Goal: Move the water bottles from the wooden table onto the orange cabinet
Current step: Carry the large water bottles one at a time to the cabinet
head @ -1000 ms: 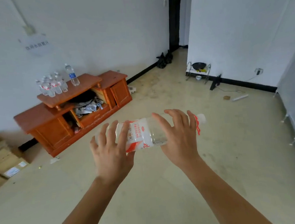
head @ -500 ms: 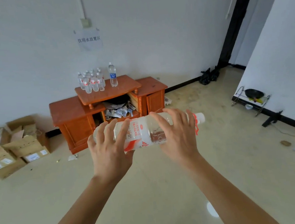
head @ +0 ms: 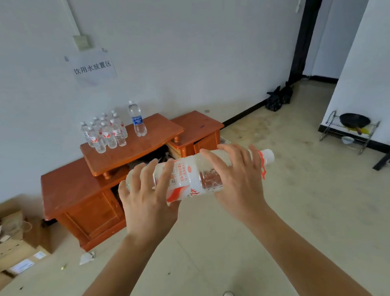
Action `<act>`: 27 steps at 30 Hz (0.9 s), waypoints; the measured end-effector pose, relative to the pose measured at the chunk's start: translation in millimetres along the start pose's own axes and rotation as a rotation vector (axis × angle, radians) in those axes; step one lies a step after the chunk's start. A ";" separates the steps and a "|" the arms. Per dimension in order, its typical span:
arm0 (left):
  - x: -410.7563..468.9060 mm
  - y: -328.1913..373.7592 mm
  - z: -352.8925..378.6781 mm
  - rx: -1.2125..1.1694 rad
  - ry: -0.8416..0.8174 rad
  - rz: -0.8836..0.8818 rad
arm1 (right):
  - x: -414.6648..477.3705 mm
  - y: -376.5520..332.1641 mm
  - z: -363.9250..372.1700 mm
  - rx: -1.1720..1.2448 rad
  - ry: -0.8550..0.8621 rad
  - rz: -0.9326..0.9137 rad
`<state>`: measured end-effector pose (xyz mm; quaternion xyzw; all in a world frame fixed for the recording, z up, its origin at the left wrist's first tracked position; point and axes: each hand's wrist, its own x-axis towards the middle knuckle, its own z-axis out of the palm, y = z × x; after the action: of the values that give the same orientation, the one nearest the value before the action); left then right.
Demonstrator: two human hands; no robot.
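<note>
Here the water bottle [head: 191, 175] lies sideways in mid-air, clamped between left hand [head: 146, 198] and right hand [head: 236, 179], short of the orange cabinet [head: 112, 177]. Likely risk — setting it down carelessly could topple the clustered bottles [head: 104, 134] already there.

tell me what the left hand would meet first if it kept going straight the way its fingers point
Probably the orange cabinet: the left hand, gripping the water bottle, points up and forward at its open middle section. Depth is unclear; only floor seems to lie between.
</note>
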<state>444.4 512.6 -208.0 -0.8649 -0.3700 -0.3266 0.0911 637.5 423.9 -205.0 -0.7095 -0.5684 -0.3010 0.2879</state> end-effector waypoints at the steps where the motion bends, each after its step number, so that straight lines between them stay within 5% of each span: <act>1: 22.3 -5.7 19.5 0.008 -0.016 0.007 | 15.9 13.3 22.4 0.005 0.002 0.013; 10: 206.4 -65.6 142.9 0.073 -0.054 -0.057 | 183.4 88.1 182.1 0.066 -0.021 0.008; 18: 304.5 -169.9 243.0 0.050 -0.058 -0.206 | 301.1 88.5 334.7 0.051 -0.091 -0.134; 27: 446.4 -312.5 355.0 -0.027 -0.028 -0.167 | 438.4 75.9 499.3 -0.032 -0.147 -0.116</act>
<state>631.4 1135.3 -225.3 -0.8366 -0.4377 -0.3260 0.0466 837.4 1062.1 -205.3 -0.7001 -0.6234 -0.2733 0.2158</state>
